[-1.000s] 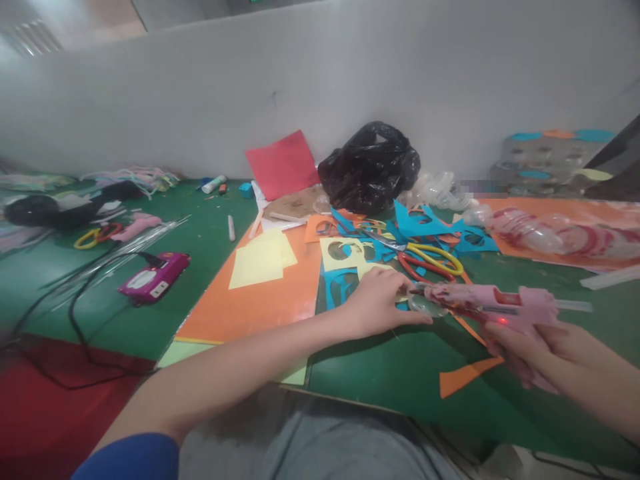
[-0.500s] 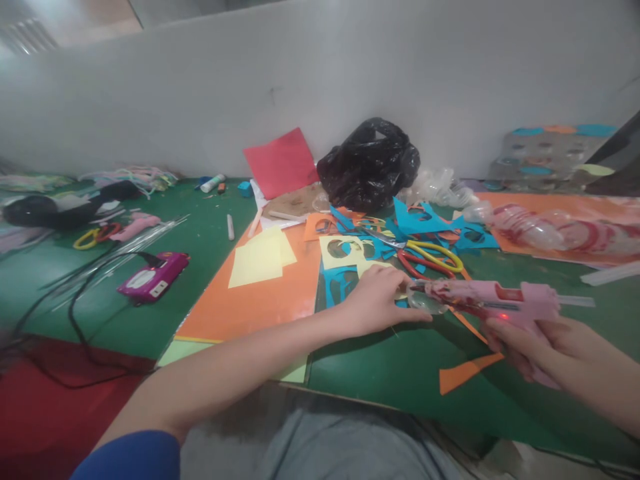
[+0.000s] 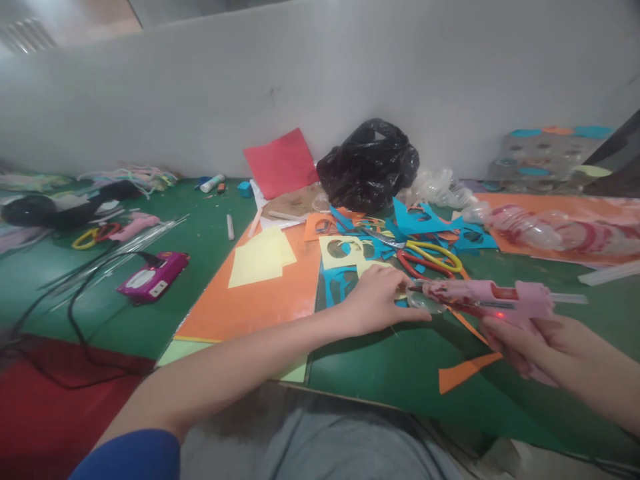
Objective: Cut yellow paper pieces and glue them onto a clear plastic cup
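My right hand (image 3: 537,347) grips the handle of a pink hot glue gun (image 3: 493,300), whose nozzle points left at a small clear round piece (image 3: 427,303) on the green table (image 3: 400,367). My left hand (image 3: 377,300) rests beside that clear piece, fingers curled and pinching its edge. Just behind lie red and yellow scissors (image 3: 430,259) among blue paper cut-outs (image 3: 425,223) and a yellow square with a round hole (image 3: 343,251).
An orange sheet (image 3: 250,307) with yellow paper (image 3: 260,260) lies left of my hand. A magenta glue gun (image 3: 153,277) with a black cord sits far left. At the back wall are a black plastic bag (image 3: 370,163), a red sheet (image 3: 280,163) and clear bottles (image 3: 530,230).
The pink glue gun shifted slightly up and left in my right hand. My left hand stays at the clear piece.
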Available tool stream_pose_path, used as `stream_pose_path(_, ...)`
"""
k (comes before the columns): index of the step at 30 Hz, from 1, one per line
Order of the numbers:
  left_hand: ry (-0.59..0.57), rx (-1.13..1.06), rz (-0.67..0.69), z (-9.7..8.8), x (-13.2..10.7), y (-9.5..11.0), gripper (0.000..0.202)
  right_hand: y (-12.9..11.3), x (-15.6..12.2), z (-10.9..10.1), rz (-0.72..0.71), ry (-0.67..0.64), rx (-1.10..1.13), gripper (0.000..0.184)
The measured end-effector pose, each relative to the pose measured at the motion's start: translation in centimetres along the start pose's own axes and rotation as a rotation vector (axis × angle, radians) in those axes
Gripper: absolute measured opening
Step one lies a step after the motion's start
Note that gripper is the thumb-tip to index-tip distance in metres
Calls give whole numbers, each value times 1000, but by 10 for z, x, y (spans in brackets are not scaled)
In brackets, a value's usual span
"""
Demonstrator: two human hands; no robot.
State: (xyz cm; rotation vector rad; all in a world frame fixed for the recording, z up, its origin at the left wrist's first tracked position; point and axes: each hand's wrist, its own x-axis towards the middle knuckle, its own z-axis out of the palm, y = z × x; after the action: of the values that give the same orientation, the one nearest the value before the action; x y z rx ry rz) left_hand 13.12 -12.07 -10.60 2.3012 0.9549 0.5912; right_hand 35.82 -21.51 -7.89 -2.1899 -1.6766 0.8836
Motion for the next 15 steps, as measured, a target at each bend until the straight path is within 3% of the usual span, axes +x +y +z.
stream_pose_path(8, -1, -5, -4, 0, 1, -1, 47, 7, 6, 2, 18, -20, 13, 88)
stream_pose_path(15, 1, -34, -7, 1, 0, -2, 46, 13, 6, 2, -14, 11, -11, 85)
